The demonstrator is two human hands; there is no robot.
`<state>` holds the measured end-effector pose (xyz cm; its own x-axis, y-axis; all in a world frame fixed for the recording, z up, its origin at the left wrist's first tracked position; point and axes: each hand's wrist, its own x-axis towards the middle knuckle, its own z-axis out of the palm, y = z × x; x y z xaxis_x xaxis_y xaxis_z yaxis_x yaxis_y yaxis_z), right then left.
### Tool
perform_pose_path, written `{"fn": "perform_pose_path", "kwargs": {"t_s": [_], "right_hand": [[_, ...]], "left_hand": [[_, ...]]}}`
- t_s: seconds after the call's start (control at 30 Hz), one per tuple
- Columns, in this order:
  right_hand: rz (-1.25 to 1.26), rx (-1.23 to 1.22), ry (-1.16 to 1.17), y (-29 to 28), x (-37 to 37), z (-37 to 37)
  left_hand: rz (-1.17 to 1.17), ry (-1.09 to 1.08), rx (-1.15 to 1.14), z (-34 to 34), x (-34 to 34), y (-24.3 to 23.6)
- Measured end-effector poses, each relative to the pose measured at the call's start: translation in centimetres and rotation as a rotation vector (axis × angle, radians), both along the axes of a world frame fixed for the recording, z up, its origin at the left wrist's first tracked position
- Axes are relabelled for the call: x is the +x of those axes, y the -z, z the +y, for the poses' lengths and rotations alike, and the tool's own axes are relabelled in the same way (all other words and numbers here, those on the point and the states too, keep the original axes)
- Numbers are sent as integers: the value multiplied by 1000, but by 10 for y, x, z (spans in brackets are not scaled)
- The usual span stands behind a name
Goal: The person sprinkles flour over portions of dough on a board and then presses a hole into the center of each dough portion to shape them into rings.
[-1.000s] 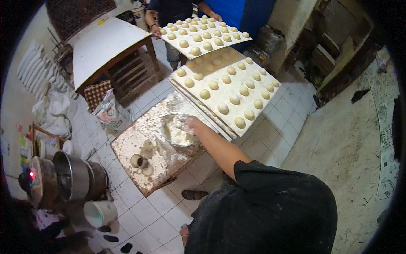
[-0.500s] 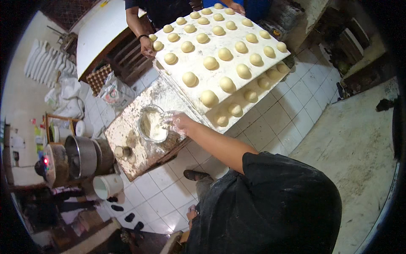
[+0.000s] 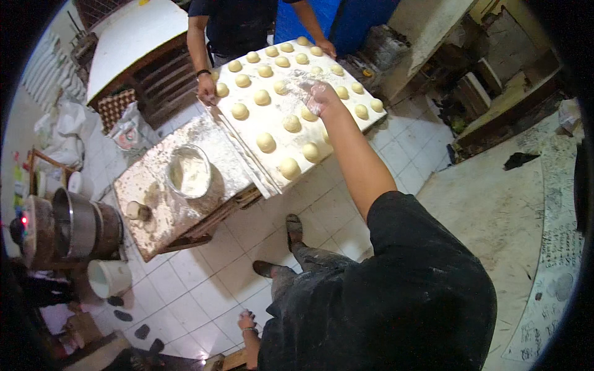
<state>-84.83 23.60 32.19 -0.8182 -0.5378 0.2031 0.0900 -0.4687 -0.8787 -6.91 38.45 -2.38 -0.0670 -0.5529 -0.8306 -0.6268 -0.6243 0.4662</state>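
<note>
Flour (image 3: 314,107) coats the right hand (image 3: 320,98), its grip spread above dough balls (image 3: 262,97) on a white board (image 3: 286,146); the left hand (image 3: 246,320) hangs apart, its grip unclear.

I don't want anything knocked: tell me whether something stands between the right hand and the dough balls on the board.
Nothing visible does: the right hand is over the board among the dough balls, with flour beside it. The co-worker's hands are at the board's edges, apart from it.
</note>
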Motion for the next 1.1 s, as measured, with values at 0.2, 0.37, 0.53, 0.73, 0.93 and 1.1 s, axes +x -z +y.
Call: {"fn": "perform_pose_path", "kwargs": {"t_s": [0.2, 0.37, 0.53, 0.73, 0.93, 1.1], "right_hand": [[-402, 48, -146, -27, 19, 70], [-433, -66, -121, 25, -93, 158], [-248, 118, -83, 2, -145, 203], [-345, 137, -96, 22, -243, 230], [-408, 3, -54, 17, -262, 186], [-323, 10, -113, 11, -274, 124]], "left_hand": [[36, -335, 36, -4, -18, -22], [103, -308, -30, 19, -53, -19], [54, -442, -49, 80, -70, -17], [-300, 792, -845, 157, -96, 10], [-61, -126, -233, 209, -120, -7], [-105, -116, -307, 231, -124, -25]]}}
